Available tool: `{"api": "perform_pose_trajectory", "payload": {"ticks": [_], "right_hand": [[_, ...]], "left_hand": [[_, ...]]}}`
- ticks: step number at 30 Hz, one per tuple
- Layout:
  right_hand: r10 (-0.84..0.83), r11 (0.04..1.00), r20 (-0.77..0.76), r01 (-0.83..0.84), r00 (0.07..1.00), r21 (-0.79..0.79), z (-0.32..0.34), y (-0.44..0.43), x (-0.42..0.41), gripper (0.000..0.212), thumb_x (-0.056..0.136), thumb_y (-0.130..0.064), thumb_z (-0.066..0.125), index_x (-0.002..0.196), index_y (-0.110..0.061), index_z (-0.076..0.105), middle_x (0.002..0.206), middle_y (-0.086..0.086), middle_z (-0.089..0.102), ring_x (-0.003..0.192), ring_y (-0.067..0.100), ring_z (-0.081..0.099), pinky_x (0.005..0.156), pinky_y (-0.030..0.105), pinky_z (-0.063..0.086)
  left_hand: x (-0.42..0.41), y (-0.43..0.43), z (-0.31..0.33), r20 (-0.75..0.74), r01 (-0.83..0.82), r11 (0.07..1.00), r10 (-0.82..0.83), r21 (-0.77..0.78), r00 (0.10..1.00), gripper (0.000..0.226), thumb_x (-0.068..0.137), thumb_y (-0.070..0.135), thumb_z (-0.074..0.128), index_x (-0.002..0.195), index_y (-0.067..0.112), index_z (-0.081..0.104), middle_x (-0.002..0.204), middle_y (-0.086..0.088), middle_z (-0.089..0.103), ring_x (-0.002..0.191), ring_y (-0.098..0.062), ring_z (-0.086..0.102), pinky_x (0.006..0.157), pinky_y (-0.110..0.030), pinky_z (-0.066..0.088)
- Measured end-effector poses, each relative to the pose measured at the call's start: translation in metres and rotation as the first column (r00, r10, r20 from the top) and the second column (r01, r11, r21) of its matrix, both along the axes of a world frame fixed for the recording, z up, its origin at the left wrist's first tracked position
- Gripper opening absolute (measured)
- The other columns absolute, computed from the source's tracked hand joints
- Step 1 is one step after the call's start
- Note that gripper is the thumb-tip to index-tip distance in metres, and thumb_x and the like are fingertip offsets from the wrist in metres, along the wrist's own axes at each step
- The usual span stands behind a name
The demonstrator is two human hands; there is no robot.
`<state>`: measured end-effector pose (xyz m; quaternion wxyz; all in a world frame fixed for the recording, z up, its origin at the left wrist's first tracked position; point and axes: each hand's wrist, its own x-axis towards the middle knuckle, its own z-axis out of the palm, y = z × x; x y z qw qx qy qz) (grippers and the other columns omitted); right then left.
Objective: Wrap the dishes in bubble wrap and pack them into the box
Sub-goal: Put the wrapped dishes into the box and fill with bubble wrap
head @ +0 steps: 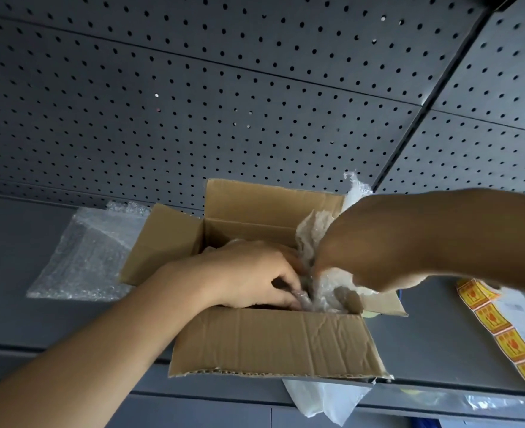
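An open cardboard box [273, 341] stands on the grey bench with its flaps spread out. Both of my hands reach into it. My left hand [249, 273] is curled inside the box on a bubble-wrapped bundle [323, 296]. My right hand [357, 251] comes in from the right and grips the crumpled bubble wrap of the same bundle at the box's right side. The dish inside the wrap is hidden. A tail of bubble wrap [355, 189] sticks up behind my right wrist.
A flat sheet of bubble wrap [85, 257] lies left of the box. A strip of yellow fragile stickers [498, 329] runs along the right. A black pegboard wall [224, 103] rises behind. White plastic [323, 400] hangs under the box's near flap.
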<state>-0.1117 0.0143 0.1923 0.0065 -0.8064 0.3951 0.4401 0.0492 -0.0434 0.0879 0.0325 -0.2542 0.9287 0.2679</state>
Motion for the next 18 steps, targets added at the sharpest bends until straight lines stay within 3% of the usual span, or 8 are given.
{"api": "perform_pose_trajectory", "payload": {"ticks": [2,4,6,7,8,10,14,18], "right_hand": [[0.025,1.0,0.019,-0.025,1.0,0.009,0.005,-0.002,-0.005,0.047,0.101,-0.018,0.053,0.144,-0.037,0.051,0.136,-0.009,0.058,0.124,0.017,0.053,0.086,0.022,0.041],[0.062,0.997,0.04,-0.061,0.997,-0.046,-0.008,-0.005,-0.004,0.042,0.099,-0.015,0.055,0.138,-0.031,0.06,0.129,-0.004,0.064,0.115,0.018,0.056,0.068,0.015,0.035],[0.068,0.996,0.036,-0.066,0.997,-0.06,-0.028,-0.013,-0.004,0.031,0.094,-0.015,0.06,0.12,-0.027,0.072,0.104,-0.002,0.071,0.087,0.016,0.058,0.055,0.016,0.028],[0.065,0.996,0.042,-0.063,0.997,-0.062,-0.035,-0.018,-0.005,0.023,0.09,-0.015,0.062,0.106,-0.023,0.076,0.086,-0.002,0.069,0.073,0.016,0.056,0.054,0.02,0.032],[0.058,0.996,0.055,-0.054,0.997,-0.068,-0.042,-0.021,-0.005,0.015,0.087,-0.014,0.062,0.093,-0.019,0.075,0.07,-0.002,0.061,0.06,0.014,0.05,0.054,0.023,0.035],[0.051,0.995,0.098,-0.043,0.994,-0.087,-0.05,-0.024,-0.007,0.01,0.082,-0.011,0.062,0.081,-0.013,0.072,0.058,-0.001,0.05,0.05,0.015,0.04,0.053,0.025,0.036],[0.066,0.993,0.107,-0.055,0.992,-0.102,-0.058,-0.023,-0.01,0.021,0.085,-0.004,0.054,0.085,-0.015,0.071,0.056,-0.003,0.041,0.049,0.013,0.037,0.046,0.025,0.026],[0.06,0.993,0.105,-0.048,0.993,-0.111,-0.07,-0.02,-0.006,0.019,0.092,-0.005,0.052,0.096,-0.008,0.07,0.062,0.0,0.042,0.066,0.023,0.048,0.053,0.029,0.033]], "left_hand": [[-0.002,0.001,0.002,0.009,0.0,1.0,0.0,0.002,1.0,0.03,0.093,0.057,0.061,0.117,0.042,0.073,0.121,0.025,0.067,0.103,-0.001,0.056,0.093,-0.029,0.046],[-0.002,0.001,0.002,0.005,-0.006,1.0,0.006,0.006,1.0,0.031,0.092,0.058,0.062,0.116,0.042,0.073,0.112,0.029,0.067,0.093,0.002,0.054,0.086,-0.027,0.044],[-0.002,0.002,0.002,0.018,-0.031,0.999,0.031,0.008,0.999,0.032,0.09,0.061,0.063,0.115,0.043,0.073,0.09,0.03,0.063,0.079,0.0,0.052,0.078,-0.026,0.039],[-0.002,0.002,0.001,0.025,-0.04,0.999,0.04,0.003,0.999,0.033,0.09,0.062,0.063,0.115,0.043,0.073,0.09,0.028,0.065,0.079,-0.002,0.053,0.077,-0.026,0.038],[-0.002,0.001,0.001,0.024,-0.042,0.999,0.042,-0.003,0.999,0.034,0.089,0.062,0.063,0.116,0.043,0.073,0.098,0.025,0.069,0.085,-0.003,0.056,0.079,-0.026,0.041],[-0.003,-0.001,-0.003,-0.002,-0.042,0.999,0.042,-0.009,0.999,0.033,0.089,0.062,0.063,0.114,0.042,0.074,0.115,0.022,0.07,0.102,-0.005,0.06,0.092,-0.03,0.047],[-0.001,-0.005,-0.012,-0.057,-0.024,1.0,0.023,-0.017,0.998,0.032,0.088,0.063,0.064,0.11,0.042,0.074,0.122,0.023,0.066,0.114,-0.008,0.059,0.099,-0.04,0.048],[-0.001,-0.006,-0.016,-0.09,-0.011,1.0,0.009,-0.018,0.996,0.031,0.089,0.06,0.064,0.111,0.04,0.076,0.126,0.023,0.062,0.12,-0.008,0.056,0.102,-0.041,0.046]]}}
